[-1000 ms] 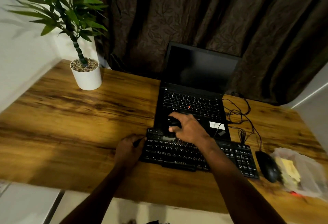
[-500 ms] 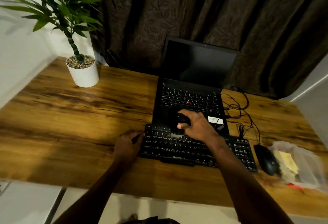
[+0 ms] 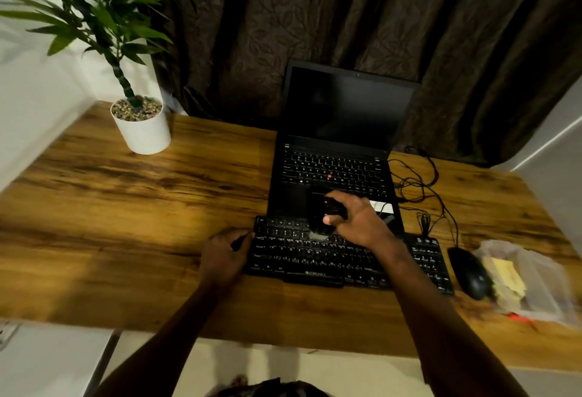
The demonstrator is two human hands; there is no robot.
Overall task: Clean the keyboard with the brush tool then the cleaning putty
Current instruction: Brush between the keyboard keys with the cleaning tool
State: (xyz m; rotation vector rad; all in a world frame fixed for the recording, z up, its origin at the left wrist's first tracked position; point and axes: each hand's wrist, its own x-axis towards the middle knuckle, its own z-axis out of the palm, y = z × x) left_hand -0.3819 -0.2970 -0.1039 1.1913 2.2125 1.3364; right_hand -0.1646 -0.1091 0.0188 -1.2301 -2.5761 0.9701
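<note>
Home desk corner, wooden desk, open laptop, potted plant, dark curtains

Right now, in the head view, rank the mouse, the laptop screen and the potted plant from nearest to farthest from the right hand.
1. Mouse, to its right, beside the keyboard.
2. Laptop screen, behind the right hand.
3. Potted plant, far left corner.

Dim warm light from upper left, wooden desk patchily lit, edges blurred and bowed, shadows heavy.
</note>
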